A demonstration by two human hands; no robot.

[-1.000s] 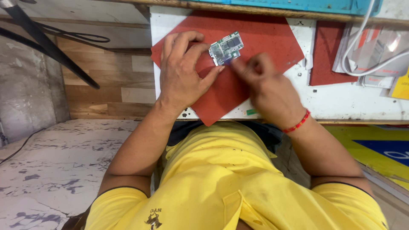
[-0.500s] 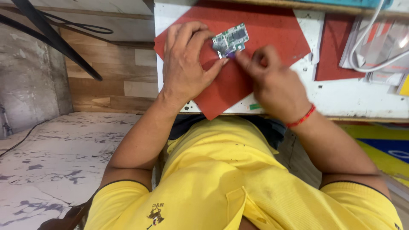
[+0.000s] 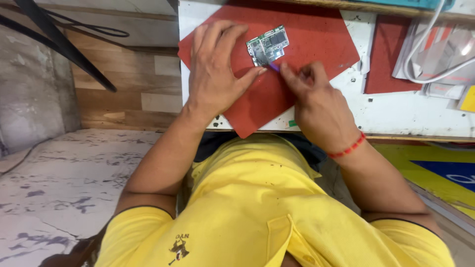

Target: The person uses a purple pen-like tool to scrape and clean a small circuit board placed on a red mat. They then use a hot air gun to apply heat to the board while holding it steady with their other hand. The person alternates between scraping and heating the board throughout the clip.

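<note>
A small green circuit board point(image 3: 268, 45) lies on a red mat point(image 3: 316, 39) on a white worktable point(image 3: 396, 111). My left hand point(image 3: 213, 71) rests flat on the mat just left of the board, its thumb tip near the board's lower edge. My right hand point(image 3: 316, 106) is curled below the board and pinches a thin purple tool point(image 3: 273, 66) whose tip touches the board's lower edge. A red thread band circles my right wrist.
A second red mat point(image 3: 388, 54) lies to the right, beside a white cable point(image 3: 435, 44) and clear packets point(image 3: 448, 74). A yellow item point(image 3: 467, 99) sits at the far right. Dark stand legs point(image 3: 59, 42) cross the upper left over wooden planks.
The view has tilted down slightly, so the board and hands sit higher in the frame. My right hand has brought the purple tool tip to the board's lower edge. My left hand stays on the mat.
</note>
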